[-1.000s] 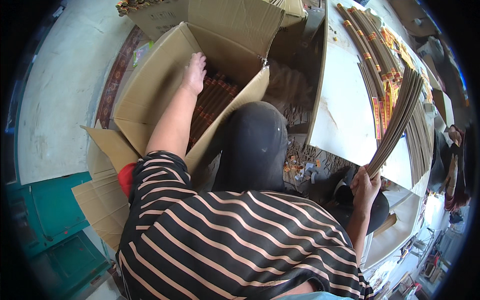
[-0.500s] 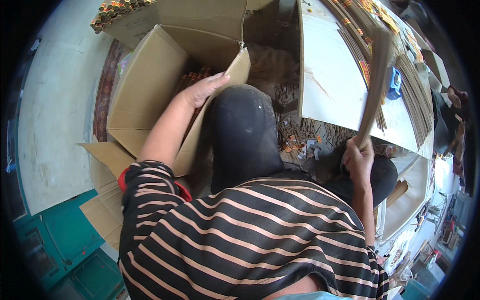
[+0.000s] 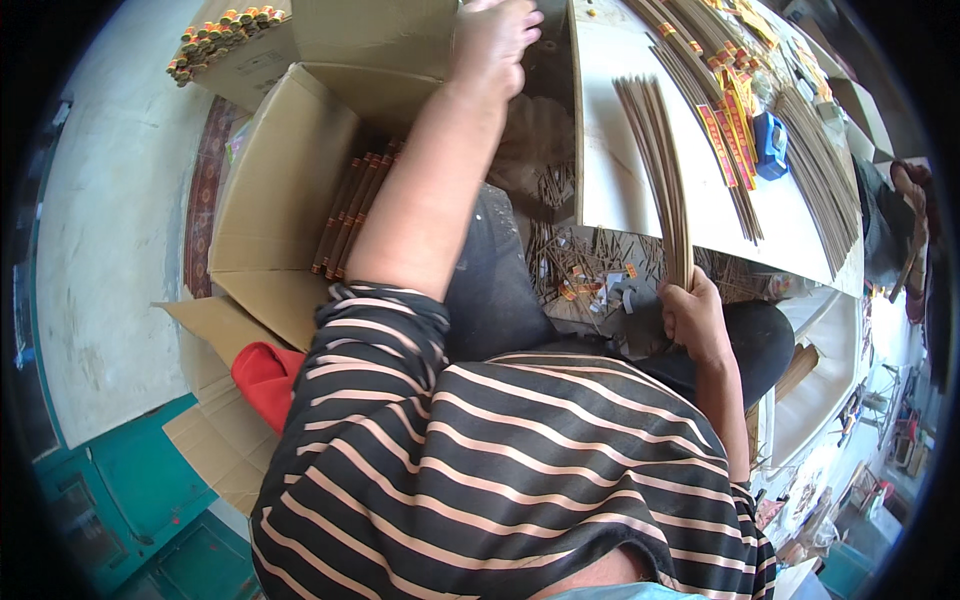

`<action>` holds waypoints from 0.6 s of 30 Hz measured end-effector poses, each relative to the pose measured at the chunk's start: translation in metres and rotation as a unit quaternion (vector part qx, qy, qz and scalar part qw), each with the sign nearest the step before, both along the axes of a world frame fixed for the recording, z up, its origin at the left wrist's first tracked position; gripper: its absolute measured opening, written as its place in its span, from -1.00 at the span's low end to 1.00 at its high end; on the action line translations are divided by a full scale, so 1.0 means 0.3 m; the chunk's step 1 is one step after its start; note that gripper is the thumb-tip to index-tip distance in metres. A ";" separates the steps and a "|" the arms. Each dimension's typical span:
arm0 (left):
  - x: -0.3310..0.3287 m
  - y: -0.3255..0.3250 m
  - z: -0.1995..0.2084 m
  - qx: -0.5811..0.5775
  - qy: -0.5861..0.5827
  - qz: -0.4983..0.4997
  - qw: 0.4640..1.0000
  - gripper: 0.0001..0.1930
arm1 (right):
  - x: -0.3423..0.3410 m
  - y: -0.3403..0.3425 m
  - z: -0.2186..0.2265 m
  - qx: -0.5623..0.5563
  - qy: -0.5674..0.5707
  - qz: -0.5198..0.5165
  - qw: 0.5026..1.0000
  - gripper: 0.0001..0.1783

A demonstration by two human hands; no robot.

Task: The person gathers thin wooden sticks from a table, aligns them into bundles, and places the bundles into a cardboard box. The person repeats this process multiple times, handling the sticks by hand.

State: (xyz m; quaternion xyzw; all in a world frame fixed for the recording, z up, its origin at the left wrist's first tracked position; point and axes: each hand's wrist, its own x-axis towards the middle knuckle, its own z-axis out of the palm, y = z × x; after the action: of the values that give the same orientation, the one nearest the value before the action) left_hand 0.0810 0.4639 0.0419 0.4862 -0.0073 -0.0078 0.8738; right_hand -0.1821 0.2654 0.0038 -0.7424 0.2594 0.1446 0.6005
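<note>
My right hand (image 3: 694,312) is closed round the lower end of a bundle of incense sticks (image 3: 664,165), thin and brown. The bundle stands up from the fist, its far part over the white tabletop (image 3: 612,190). My left hand (image 3: 492,48) is raised over the far flaps of the cardboard box (image 3: 285,180). Its fingers are loosely bent and a little apart, slightly blurred, with nothing seen in them. Inside the box lie several brown bundles with red bands (image 3: 348,222), partly covered by my left forearm.
More loose sticks (image 3: 815,175), red-and-yellow labels (image 3: 728,140) and a blue tape dispenser (image 3: 770,145) lie on the table. Broken sticks and paper scraps (image 3: 595,280) litter the floor below. Banded bundles (image 3: 225,40) are stacked at the far left. A red cloth (image 3: 265,380) hangs by the box.
My left hand has left the box's near edge and moved far and to the right. The incense bundle in my right hand has swung left, its top now lower over the table.
</note>
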 end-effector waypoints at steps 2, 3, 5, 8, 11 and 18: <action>-0.054 -0.064 0.031 0.005 -0.011 -0.018 1.000 -0.68 | -0.009 0.011 -0.007 -0.014 -0.035 -0.041 0.998 -0.89; -0.057 -0.105 0.060 0.015 -0.035 -0.047 0.998 -0.58 | -0.007 0.001 -0.048 -0.067 -0.104 -0.024 0.992 -0.90; -0.087 -0.148 0.040 -0.027 -0.017 -0.046 0.998 -0.63 | -0.005 -0.015 -0.036 0.018 0.028 -0.028 0.999 -0.91; -0.071 -0.141 -0.036 0.008 0.039 -0.072 0.997 -0.64 | 0.022 0.003 0.056 0.024 0.083 -0.016 0.996 -0.88; -0.047 -0.119 -0.057 -0.019 0.086 -0.078 0.993 -0.70 | 0.029 -0.010 0.019 0.067 0.044 -0.020 0.997 -0.89; -0.077 -0.130 -0.079 -0.010 0.125 -0.110 0.986 -0.75 | 0.056 -0.006 0.024 0.102 0.060 -0.043 0.992 -0.87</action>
State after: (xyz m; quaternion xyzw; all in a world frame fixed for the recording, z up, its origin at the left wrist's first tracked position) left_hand 0.0579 0.4248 0.0181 0.4685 0.0484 -0.1640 0.8667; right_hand -0.1652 0.2635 0.0108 -0.6558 0.3102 0.1886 0.6619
